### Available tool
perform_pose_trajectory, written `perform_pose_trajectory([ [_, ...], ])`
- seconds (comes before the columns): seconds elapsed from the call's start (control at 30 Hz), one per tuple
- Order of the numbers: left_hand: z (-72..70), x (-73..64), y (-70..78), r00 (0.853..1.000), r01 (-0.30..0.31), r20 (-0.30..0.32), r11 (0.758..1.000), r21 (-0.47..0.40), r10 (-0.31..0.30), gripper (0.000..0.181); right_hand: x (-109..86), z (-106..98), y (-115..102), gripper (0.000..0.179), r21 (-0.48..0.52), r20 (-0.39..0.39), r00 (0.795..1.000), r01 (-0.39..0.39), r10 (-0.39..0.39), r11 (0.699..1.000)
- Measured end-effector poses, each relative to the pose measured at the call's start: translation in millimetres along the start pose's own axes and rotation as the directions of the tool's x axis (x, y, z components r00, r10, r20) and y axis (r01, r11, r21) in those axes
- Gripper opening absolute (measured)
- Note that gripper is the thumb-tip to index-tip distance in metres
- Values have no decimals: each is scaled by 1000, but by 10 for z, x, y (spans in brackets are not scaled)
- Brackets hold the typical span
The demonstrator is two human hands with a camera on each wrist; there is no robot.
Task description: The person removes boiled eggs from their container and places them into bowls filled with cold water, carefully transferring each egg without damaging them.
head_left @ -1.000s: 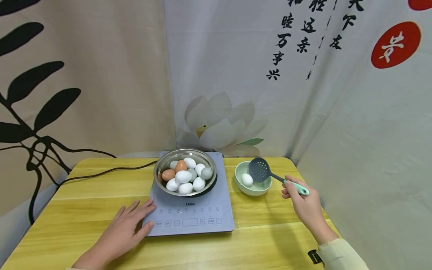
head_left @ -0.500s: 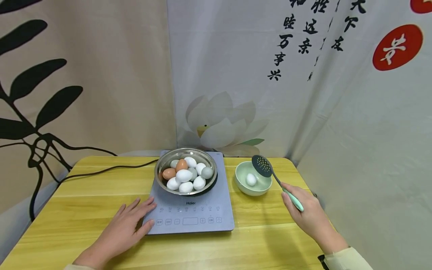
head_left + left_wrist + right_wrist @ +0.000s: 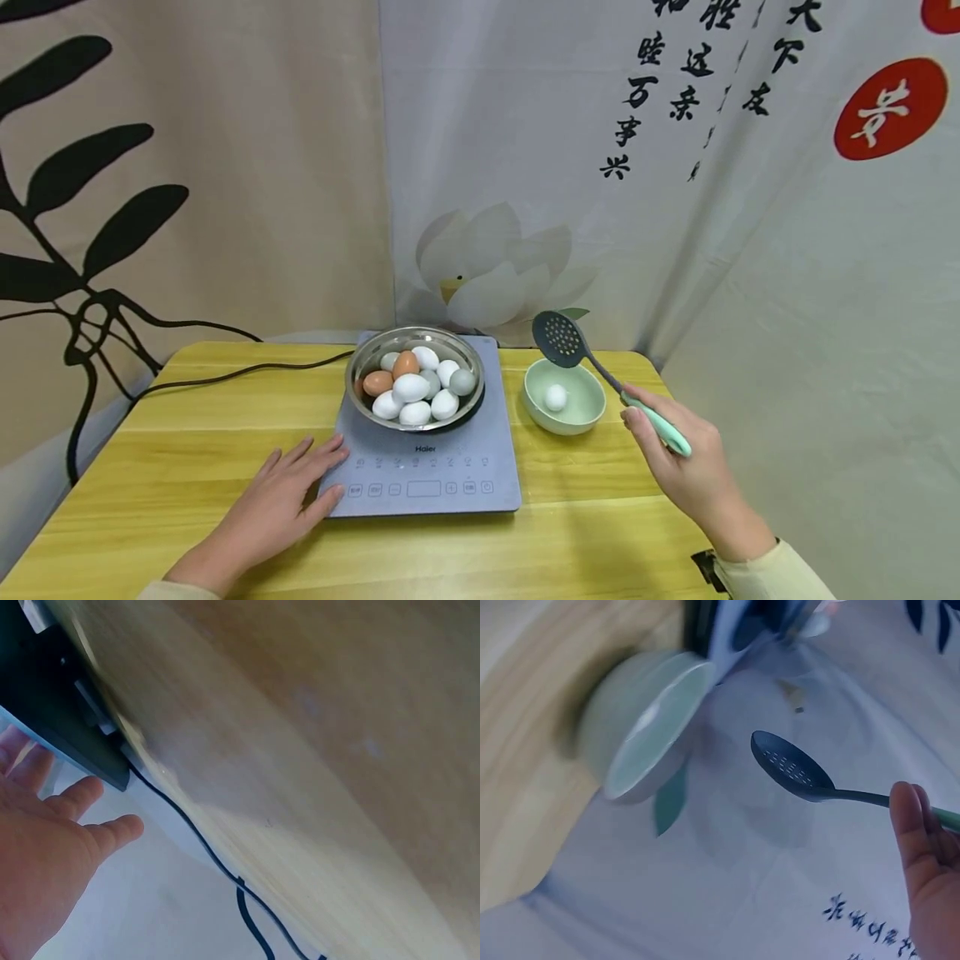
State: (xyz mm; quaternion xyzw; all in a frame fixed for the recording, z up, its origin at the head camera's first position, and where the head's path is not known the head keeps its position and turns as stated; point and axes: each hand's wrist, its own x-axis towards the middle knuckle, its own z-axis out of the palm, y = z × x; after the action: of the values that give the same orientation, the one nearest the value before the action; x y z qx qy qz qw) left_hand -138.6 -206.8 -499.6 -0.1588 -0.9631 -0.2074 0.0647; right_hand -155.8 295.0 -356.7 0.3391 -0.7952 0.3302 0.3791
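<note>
My right hand point(image 3: 686, 462) grips the mint-green handle of a dark slotted spoon point(image 3: 561, 337). The spoon's perforated head is raised above the back of a pale green bowl point(image 3: 536, 408), and nothing lies on it. One white egg point(image 3: 556, 397) sits in that bowl. To the left, a steel bowl point(image 3: 360, 367) full of white, grey-green and brown eggs point(image 3: 411, 388) stands on a flat Haier induction cooker point(image 3: 465, 467). With fingers spread, my left hand point(image 3: 273, 504) touches the cooker's left edge. In the right wrist view the slotted spoon point(image 3: 791, 763) hangs apart from the green bowl point(image 3: 641, 727).
A black power cord point(image 3: 240, 379) runs from behind the cooker to the left edge of the wooden table point(image 3: 187, 450). Printed curtains point(image 3: 285, 167) hang along the back and right side.
My right hand has lifted the slotted spoon up and away from the green bowl. The egg in that bowl has rolled a little to the right. My left hand stays in place.
</note>
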Motion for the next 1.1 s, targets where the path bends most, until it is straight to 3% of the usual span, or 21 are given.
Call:
perform_pose_trajectory([
  [0.17,0,-1,-9,1000,6,1,1000,11,-6,53,172,179,-169,39,228,17,997,-78,76,970],
  [0.37,-10,-3,-16,1000,13,-1,1000,23,-13,53,336,500,-281,37,394,44,999,-35,19,918],
  [0.63,-15,-4,17,1000,14,2,1000,24,-14,53,360,773,-300,41,392,120,990,18,-70,920],
  [0.93,-6,1,25,1000,16,0,1000,13,-16,53,323,855,-210,37,361,163,975,82,-149,929],
  [1.1,-7,0,28,1000,20,0,1000,7,-20,53,309,870,-172,41,381,201,967,68,-154,922],
])
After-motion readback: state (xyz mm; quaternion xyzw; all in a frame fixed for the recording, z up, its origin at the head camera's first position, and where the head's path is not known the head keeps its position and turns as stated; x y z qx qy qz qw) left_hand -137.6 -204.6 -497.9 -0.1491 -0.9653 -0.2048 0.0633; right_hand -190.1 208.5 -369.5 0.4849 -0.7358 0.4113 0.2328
